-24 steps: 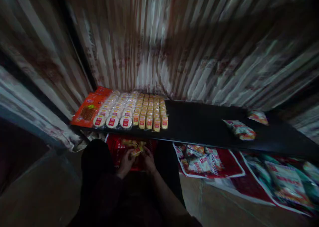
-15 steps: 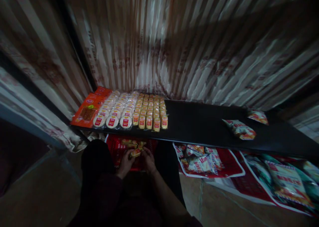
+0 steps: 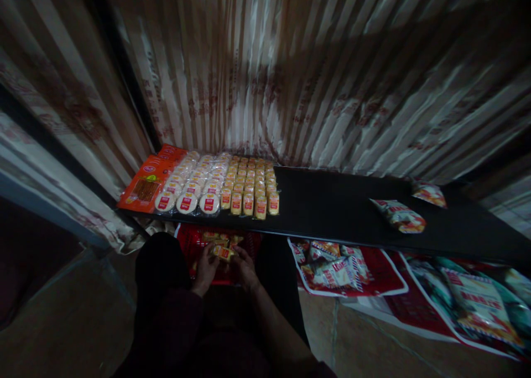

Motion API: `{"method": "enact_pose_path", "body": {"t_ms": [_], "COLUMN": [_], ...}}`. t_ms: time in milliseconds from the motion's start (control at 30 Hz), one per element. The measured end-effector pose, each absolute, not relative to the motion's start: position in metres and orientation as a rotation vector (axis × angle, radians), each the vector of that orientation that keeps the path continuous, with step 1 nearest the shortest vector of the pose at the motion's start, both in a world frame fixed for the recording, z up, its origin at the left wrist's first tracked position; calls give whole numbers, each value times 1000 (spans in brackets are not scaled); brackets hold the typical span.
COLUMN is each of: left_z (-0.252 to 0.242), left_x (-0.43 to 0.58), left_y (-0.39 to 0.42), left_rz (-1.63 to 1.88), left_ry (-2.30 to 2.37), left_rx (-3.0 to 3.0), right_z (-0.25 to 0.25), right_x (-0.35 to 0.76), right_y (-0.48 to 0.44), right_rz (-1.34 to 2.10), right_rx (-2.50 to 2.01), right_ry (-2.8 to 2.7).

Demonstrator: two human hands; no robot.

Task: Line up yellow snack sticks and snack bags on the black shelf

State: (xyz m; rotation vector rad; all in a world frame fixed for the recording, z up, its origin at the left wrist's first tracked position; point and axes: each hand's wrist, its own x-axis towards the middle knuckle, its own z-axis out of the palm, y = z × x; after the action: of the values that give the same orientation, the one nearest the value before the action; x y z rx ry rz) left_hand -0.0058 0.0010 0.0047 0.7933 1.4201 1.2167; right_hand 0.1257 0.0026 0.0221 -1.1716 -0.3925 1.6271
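My left hand (image 3: 206,268) and my right hand (image 3: 244,267) meet over a red basket (image 3: 191,246) between my knees. Together they hold small yellow snack packets (image 3: 223,252) with red labels; both hands have their fingers curled on them. More loose packets lie in the basket behind the hands. Just beyond, on a black shelf (image 3: 332,206), stand rows of the same yellow packets (image 3: 251,187), beside rows of round white packs (image 3: 193,187) and orange flat packs (image 3: 149,182).
Two snack bags (image 3: 399,215) lie on the shelf's right part. Under the shelf, printed sacks hold more bags (image 3: 336,267). Corrugated metal sheet (image 3: 290,74) walls in the back and both sides. Bare floor lies to my left.
The packets in my hands have turned and shifted slightly to the left and up; my hands stayed over the basket. The view has steadied.
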Motion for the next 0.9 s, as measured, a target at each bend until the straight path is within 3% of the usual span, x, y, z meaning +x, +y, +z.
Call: {"method": "enact_pose_path", "body": {"t_ms": [367, 900], "left_z": [-3, 5], "left_x": [-7, -10], "left_y": [5, 1], "left_rz": [1403, 1285], "left_ry": [1422, 1391], "left_rx": [492, 540], "right_z": [27, 28], "right_x": [124, 122], "right_y": [-2, -5], "right_rz": [1734, 1687], "right_rx": [-1170, -1224], "right_ry": [-582, -684]}}
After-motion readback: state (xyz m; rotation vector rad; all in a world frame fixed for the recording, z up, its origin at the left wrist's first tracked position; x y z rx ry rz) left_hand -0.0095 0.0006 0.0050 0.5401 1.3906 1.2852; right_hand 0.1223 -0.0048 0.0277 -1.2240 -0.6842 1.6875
